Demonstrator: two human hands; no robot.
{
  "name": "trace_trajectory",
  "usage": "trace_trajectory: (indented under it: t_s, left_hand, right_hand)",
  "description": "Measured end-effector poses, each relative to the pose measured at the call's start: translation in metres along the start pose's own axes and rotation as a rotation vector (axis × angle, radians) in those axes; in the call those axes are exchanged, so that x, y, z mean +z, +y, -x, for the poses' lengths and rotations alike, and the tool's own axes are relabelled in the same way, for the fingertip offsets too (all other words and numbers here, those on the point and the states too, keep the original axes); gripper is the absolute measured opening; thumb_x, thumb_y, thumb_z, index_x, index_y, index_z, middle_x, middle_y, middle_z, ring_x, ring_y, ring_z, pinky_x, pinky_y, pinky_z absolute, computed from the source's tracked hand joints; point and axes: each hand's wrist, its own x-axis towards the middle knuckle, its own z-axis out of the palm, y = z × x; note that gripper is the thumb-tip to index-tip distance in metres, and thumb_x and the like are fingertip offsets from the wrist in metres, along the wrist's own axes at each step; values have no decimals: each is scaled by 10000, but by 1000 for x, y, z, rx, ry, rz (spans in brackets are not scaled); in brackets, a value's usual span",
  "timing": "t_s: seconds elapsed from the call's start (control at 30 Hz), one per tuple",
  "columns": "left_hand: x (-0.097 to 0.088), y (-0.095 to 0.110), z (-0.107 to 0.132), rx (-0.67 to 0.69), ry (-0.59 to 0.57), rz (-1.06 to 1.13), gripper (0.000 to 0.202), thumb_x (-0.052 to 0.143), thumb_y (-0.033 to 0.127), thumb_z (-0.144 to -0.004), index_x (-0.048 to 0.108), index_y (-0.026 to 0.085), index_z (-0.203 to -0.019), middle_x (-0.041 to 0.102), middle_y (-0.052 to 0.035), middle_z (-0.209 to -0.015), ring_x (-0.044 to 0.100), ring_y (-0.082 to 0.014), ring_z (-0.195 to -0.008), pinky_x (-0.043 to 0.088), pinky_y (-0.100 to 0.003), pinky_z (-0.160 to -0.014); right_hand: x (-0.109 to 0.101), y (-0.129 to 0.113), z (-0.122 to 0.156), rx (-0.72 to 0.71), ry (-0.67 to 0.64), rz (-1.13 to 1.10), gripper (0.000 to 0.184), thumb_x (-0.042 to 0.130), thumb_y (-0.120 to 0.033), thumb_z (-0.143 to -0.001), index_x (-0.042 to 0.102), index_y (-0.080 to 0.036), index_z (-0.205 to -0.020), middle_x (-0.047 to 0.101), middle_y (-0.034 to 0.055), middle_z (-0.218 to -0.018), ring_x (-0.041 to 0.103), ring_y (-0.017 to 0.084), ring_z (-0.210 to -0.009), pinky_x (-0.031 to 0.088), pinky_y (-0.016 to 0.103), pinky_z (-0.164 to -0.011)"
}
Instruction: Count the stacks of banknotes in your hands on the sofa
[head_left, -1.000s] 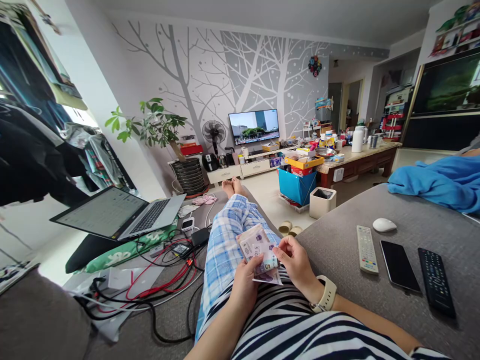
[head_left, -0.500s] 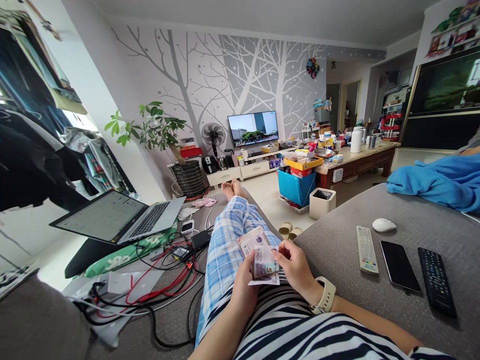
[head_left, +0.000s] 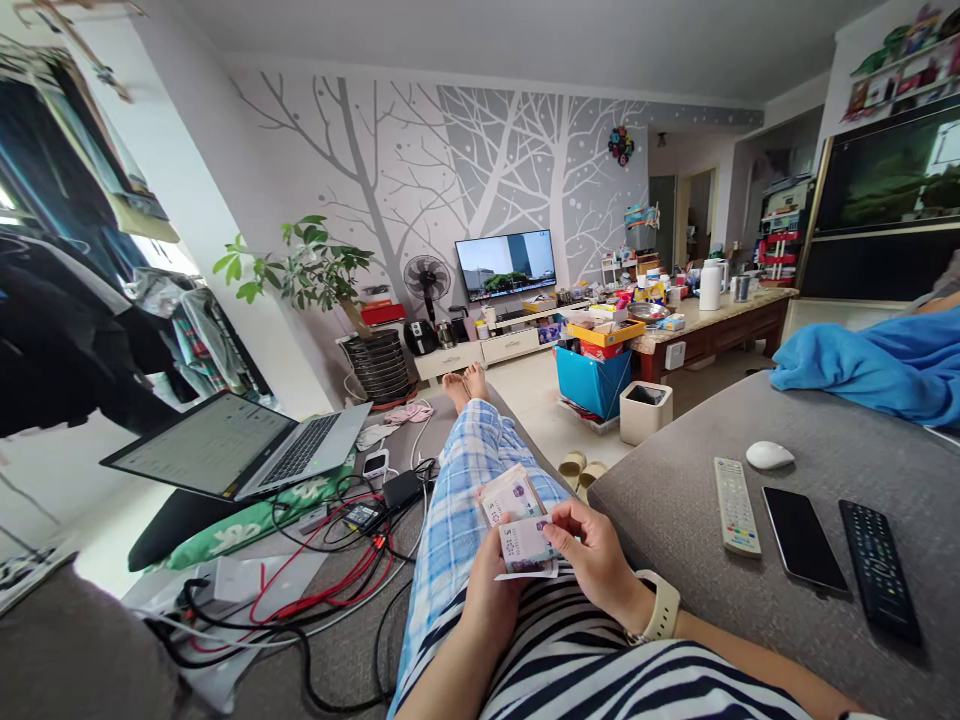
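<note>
the left hand (head_left: 489, 588) is closed around a small stack of notes (head_left: 511, 493), thumb across the near face and fingers behind, holding it upright over the lap. the right hand (head_left: 600, 560) comes in from 3 o'clock, with thumb and forefinger pinched on the right edge of the front note (head_left: 527, 545) and the other fingers loosely curled. a watch (head_left: 663, 612) sits on that wrist.

a second ago the stack stood a little higher and fanned toward 11 o'clock, with the front note lying askew over it. now that note has slid down toward 6 o'clock and sits squarer, overlapping the lower part of the stack, while the rest leans back behind it. judging by this, the notes are being thumbed off one at a time, and this one is nearly free of the stack but both hands still touch it.

on the sofa (head_left: 675, 505) at 3 o'clock lie a white remote (head_left: 736, 492), a phone (head_left: 804, 540), a black remote (head_left: 877, 570) and a mouse (head_left: 769, 456), well apart from the hands. at 10 o'clock a laptop (head_left: 240, 450) stands open above a tangle of cables (head_left: 322, 580).
</note>
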Motion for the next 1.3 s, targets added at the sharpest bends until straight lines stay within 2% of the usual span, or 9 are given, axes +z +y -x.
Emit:
trace_trajectory:
  t_s: [0.23, 0.37, 0.57, 0.73, 0.87, 1.0, 1.1, 1.3]
  left_hand:
    - [-3, -1, -3, -52, -18, 11, 217, 637, 360, -802, 695, 152, -781, 701, -51, -616, 655, -214, -599, 500, -299, -526]
    - [-5, -2, -4, -66, 12, 16, 203, 608, 328, -826, 685, 152, -758, 687, -47, -603, 638, -194, -558, 511, -310, -547]
    - [-6, -3, -1, -44, -13, -27, 266, 711, 364, -734, 667, 118, -827, 694, -62, -645, 634, -181, -549, 509, -292, -549]
    - [-6, -3, -1, -30, -12, -1, 246, 695, 305, -746, 671, 94, -869, 690, -56, -643, 621, -161, -519, 494, -272, -550]
    - [-7, -4, -4, -23, -27, 16, 267, 679, 263, -755, 681, 79, -948, 730, -92, -726, 668, -195, -580, 534, -302, -628]
    - [-5, -4, -3, -55, -2, 18, 280, 665, 236, -760, 674, 103, -1007, 759, -126, -853, 725, -262, -741, 574, -365, -734]
    - [-4, -3, -1, -50, -3, 19, 291, 656, 217, -768, 662, 112, -1039, 761, -136, -936, 732, -277, -833, 579, -382, -792]
    - [-4, -5, -5, 25, 40, -29, 255, 639, 129, -762, 656, 77, -1011, 765, -142, -870, 738, -255, -780, 584, -361, -796]
  right_hand:
    - [-1, -1, 4, -17, -17, -20, 253, 564, -403, -909, 638, -182, -810, 589, -2, -677, 495, 136, -600, 390, 239, -559]
    - [0, -1, 7, -18, -35, -62, 267, 549, -411, -921, 615, -189, -788, 556, -8, -669, 475, 134, -593, 364, 238, -545]
    - [0, -2, 8, 1, -65, -112, 302, 535, -448, -923, 575, -196, -762, 468, -32, -613, 415, 128, -546, 325, 246, -525]
    - [-1, -2, 9, -3, -88, -134, 293, 540, -432, -929, 571, -194, -762, 466, -27, -628, 396, 123, -553, 308, 245, -522]
    - [-2, -1, 9, -5, -111, -161, 288, 558, -416, -926, 567, -192, -745, 470, -30, -611, 404, 119, -547, 314, 244, -530]
    - [-1, 1, 10, -10, -140, -217, 322, 533, -428, -939, 575, -189, -728, 554, -8, -599, 498, 136, -553, 379, 259, -567]
    - [0, 6, 7, 25, -87, -200, 343, 542, -439, -932, 550, -193, -692, 548, -14, -563, 511, 138, -537, 397, 264, -573]
    - [2, 20, -10, 119, 83, -33, 341, 638, -455, -851, 502, -197, -672, 475, -41, -585, 434, 122, -545, 345, 246, -534]
